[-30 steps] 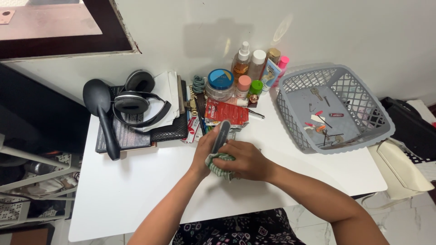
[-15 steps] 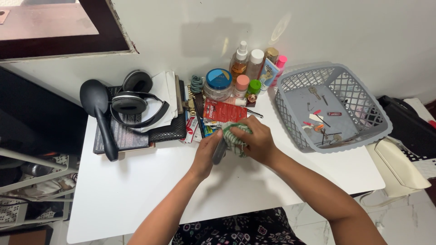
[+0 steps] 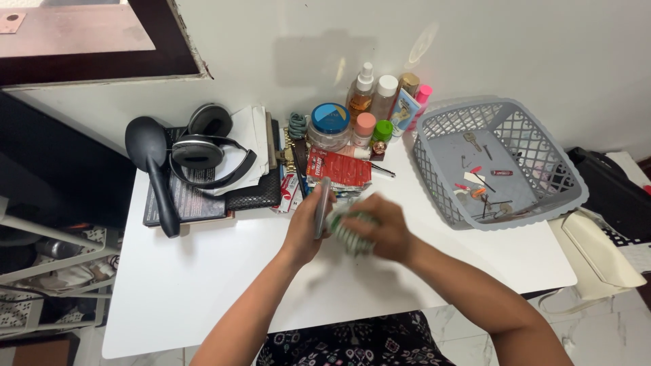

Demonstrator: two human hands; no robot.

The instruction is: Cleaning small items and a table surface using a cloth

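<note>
left hand [image 3: 305, 230] grips slim grey tool [image 3: 321, 207] | right hand [image 3: 383, 227] clutches striped cloth [image 3: 347, 232] | grey basket [image 3: 434, 179] — keys, small bits

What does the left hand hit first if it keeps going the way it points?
Likely the red packet just beyond the left hand, which points up-table holding a slim grey object. Depth is unclear, so it might pass above.

A white table [image 3: 203, 285] stands against a plain white wall [image 3: 515, 47], over pale marble floor [image 3: 610, 339]
</note>
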